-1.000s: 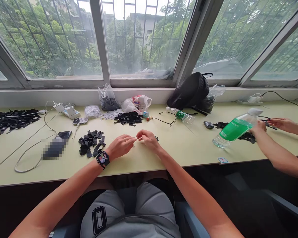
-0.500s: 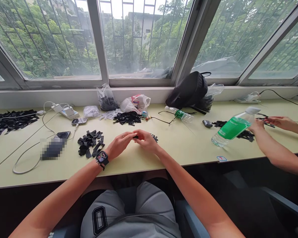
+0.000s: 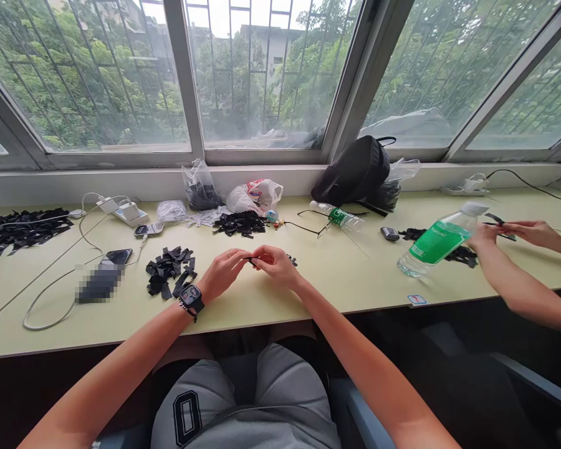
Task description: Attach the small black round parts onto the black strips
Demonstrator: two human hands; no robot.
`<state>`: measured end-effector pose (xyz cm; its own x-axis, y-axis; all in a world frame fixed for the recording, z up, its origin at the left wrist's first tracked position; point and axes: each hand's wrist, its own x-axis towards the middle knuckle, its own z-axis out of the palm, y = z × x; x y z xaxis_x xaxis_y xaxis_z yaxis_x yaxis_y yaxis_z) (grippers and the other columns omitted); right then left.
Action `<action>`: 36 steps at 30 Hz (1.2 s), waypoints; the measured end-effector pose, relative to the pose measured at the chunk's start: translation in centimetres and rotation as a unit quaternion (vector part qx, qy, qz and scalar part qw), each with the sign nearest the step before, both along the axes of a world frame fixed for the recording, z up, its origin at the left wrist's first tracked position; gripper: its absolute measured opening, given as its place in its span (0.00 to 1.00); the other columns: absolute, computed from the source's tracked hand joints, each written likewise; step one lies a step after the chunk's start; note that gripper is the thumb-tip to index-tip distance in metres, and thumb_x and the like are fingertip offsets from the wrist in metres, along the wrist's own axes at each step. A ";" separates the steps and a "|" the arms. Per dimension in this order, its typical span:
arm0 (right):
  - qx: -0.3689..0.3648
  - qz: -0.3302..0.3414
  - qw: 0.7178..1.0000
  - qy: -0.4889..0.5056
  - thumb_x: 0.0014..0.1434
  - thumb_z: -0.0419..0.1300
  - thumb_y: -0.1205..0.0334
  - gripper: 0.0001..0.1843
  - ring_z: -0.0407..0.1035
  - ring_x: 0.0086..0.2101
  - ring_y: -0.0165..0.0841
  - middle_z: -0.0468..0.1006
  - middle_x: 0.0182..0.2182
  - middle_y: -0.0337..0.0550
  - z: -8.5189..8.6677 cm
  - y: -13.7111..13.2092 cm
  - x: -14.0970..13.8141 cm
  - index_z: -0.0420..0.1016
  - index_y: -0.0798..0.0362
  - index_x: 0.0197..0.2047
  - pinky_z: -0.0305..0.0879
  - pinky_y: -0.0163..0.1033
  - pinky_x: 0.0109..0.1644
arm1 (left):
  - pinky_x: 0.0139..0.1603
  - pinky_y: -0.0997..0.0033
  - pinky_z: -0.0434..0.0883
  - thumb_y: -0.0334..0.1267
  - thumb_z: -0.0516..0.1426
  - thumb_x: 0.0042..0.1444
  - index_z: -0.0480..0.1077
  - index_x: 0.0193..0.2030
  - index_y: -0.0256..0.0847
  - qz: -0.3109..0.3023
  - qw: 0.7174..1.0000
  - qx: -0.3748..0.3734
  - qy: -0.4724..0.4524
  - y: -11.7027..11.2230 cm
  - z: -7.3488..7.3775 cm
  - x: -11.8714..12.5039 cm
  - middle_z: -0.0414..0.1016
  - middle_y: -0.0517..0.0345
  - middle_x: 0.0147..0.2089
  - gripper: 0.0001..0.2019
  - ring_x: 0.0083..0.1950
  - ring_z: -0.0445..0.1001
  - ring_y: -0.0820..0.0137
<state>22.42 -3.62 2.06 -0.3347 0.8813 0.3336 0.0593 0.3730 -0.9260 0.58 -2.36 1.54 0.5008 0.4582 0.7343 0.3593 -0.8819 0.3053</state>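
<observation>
My left hand (image 3: 224, 272) and my right hand (image 3: 275, 267) meet fingertip to fingertip just above the table. Pinched between them is a small black strip (image 3: 250, 259), perhaps fabric, mostly covered by the fingers. Left of my left hand lies a loose pile of short black strips (image 3: 168, 271). Some small dark and shiny pieces (image 3: 292, 259) show just behind my right hand, which partly hides them. Farther back, another heap of black strips (image 3: 241, 223) rests on the table.
A phone (image 3: 103, 277) with a cable lies at left, near a power strip (image 3: 129, 215). Glasses (image 3: 318, 231), a lying bottle (image 3: 339, 215) and a black bag (image 3: 353, 171) are at the back. At right, a tilted water bottle (image 3: 437, 240) stands before a co-worker's hands (image 3: 537, 232) holding something black.
The black strip has turned slightly between my fingertips, and my fingers have shifted a little. At right, the co-worker's dark item has changed its angle.
</observation>
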 end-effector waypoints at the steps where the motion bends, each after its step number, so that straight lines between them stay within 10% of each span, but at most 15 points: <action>1: 0.000 -0.003 1.000 0.000 0.60 0.69 0.47 0.17 0.74 0.34 0.34 0.79 0.35 0.43 0.0 0.0 0.0 0.79 0.52 0.41 0.73 0.42 0.42 | 0.54 0.61 0.78 0.31 0.55 0.72 0.74 0.58 0.45 0.002 1.000 0.009 0.006 0.0 0.0 -0.1 0.82 0.52 0.50 0.12 0.51 0.81 0.65; 15: -0.093 0.030 0.995 0.029 0.60 0.69 0.42 0.22 0.75 0.39 0.36 0.81 0.41 0.46 1.1 -0.3 0.5 0.81 0.51 0.47 0.76 0.42 0.44 | 0.53 0.61 0.81 0.32 0.57 0.70 0.75 0.56 0.46 -0.032 0.997 0.068 0.009 -0.9 0.3 0.1 0.85 0.53 0.49 0.11 0.50 0.84 0.65; 36: -0.020 0.002 1.000 0.007 0.60 0.68 0.51 0.13 0.76 0.42 0.37 0.81 0.40 0.44 -0.1 0.4 0.3 0.80 0.50 0.44 0.72 0.44 0.51 | 0.48 0.60 0.85 0.41 0.63 0.67 0.76 0.51 0.40 -0.033 0.985 -0.150 -0.082 0.6 -0.7 0.1 0.84 0.50 0.47 0.10 0.43 0.85 0.65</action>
